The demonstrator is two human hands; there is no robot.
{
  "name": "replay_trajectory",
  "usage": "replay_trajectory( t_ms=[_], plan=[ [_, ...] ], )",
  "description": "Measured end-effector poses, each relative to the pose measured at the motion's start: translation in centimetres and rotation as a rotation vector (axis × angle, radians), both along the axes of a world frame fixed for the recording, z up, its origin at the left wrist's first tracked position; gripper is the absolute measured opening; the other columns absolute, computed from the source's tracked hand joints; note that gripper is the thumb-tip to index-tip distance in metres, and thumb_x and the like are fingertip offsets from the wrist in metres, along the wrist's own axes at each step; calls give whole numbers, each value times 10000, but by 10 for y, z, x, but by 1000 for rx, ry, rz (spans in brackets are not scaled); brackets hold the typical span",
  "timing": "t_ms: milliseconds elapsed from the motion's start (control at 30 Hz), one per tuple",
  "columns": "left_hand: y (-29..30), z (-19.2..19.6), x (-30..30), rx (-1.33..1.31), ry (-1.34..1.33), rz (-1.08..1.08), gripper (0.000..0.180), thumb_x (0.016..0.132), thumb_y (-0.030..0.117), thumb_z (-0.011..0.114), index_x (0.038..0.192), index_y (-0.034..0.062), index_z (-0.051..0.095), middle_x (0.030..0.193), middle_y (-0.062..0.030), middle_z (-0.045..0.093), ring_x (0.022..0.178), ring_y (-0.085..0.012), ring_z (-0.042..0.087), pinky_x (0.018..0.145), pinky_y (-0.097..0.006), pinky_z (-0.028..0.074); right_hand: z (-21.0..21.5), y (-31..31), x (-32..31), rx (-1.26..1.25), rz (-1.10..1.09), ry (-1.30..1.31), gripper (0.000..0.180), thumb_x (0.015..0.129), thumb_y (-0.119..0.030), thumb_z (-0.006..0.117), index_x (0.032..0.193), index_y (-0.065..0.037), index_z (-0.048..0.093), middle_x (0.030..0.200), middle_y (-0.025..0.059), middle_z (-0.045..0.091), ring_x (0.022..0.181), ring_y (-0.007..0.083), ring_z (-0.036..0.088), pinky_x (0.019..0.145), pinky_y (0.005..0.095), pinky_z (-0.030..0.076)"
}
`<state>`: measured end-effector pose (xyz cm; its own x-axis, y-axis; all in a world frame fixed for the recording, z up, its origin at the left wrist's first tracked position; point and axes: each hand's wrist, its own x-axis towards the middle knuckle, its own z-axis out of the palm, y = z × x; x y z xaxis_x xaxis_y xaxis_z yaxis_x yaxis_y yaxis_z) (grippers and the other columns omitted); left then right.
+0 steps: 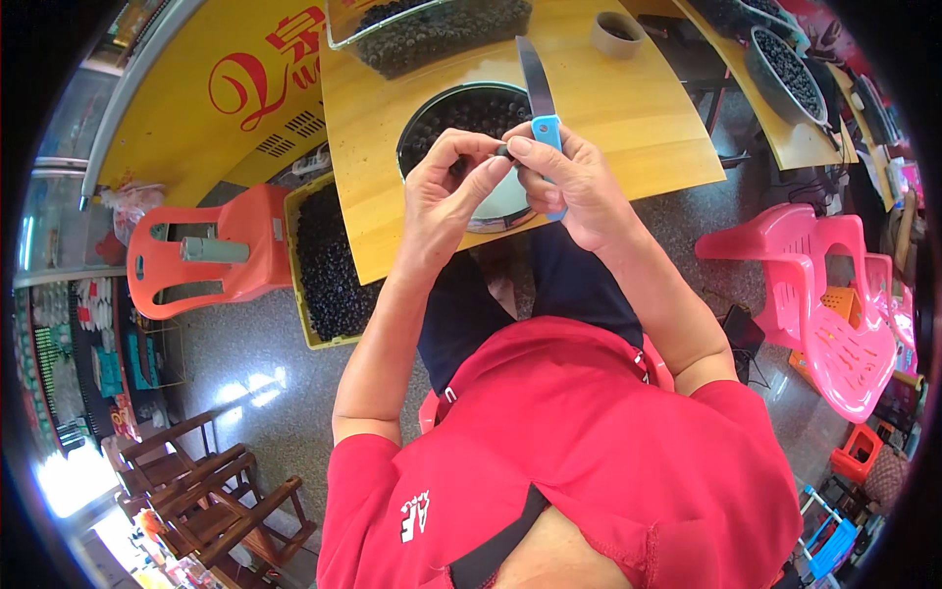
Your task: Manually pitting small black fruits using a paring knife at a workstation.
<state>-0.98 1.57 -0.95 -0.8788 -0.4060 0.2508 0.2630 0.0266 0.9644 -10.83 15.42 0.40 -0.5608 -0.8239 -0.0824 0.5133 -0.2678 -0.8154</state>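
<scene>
My left hand (449, 191) pinches a small dark round piece (504, 152) between thumb and fingers; its exact kind is too small to make out. My right hand (581, 187) is closed around the blue handle of a knife (535, 83), whose blade points away from me. The right thumb and fingertips also meet the dark piece. Beneath both hands stands a round metal basin (505, 218), holding many similar dark round pieces (473, 106) at its far side. My left hand hides part of the basin.
A yellow wooden table (648, 137) bears a clear tub (432, 34) of dark pieces and a tape roll (616, 35). Left are a yellow crate (306, 304) of dark pieces and an orange stool (245, 221). Pink chairs (834, 324) stand right, below another filled basin (785, 74).
</scene>
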Motion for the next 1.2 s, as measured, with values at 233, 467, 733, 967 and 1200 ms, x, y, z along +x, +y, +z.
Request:
replay_trajectory(
  t_ms=[233, 467, 733, 967, 1200],
  plan=[
    [5, 6, 3, 258, 52, -71, 156, 919, 105, 642, 1035, 13, 595, 944, 5, 568, 923, -74, 547, 837, -217, 429, 1, 3, -3, 79, -93, 293, 171, 940, -200, 609, 1004, -43, 630, 777, -16, 610, 567, 38, 475, 497, 190, 369],
    [5, 6, 3, 233, 49, -72, 144, 925, 111, 635, 1024, 18, 589, 973, 1, 567, 940, -74, 539, 842, -219, 428, -1, 8, -4, 155, -338, 1205, 192, 921, -178, 634, 955, 11, 636, 796, 78, 629, 739, 150, 603, 660, 288, 482],
    [0, 3, 0, -118, 54, -40, 148, 926, 100, 625, 1025, -3, 584, 966, -8, 514, 854, -72, 493, 752, -202, 408, 6, 12, -8, 235, -144, 816, 242, 921, -252, 650, 933, -10, 645, 807, 18, 625, 766, 89, 578, 674, 251, 461],
    [3, 4, 1, -158, 69, -26, 129, 928, 86, 617, 1018, -2, 589, 964, -12, 520, 855, -83, 499, 760, -208, 408, 6, 10, -11, 203, -28, 506, 252, 944, -273, 619, 922, -23, 646, 800, -14, 610, 765, 55, 553, 676, 223, 446],
    [3, 5, 2, 165, 58, -95, 133, 931, 85, 613, 1042, 18, 587, 993, -10, 552, 940, -86, 533, 836, -226, 425, -3, 7, -7, 141, -345, 1247, 153, 891, -144, 657, 920, 2, 621, 750, 80, 603, 652, 183, 589, 571, 306, 447]
  ],
)
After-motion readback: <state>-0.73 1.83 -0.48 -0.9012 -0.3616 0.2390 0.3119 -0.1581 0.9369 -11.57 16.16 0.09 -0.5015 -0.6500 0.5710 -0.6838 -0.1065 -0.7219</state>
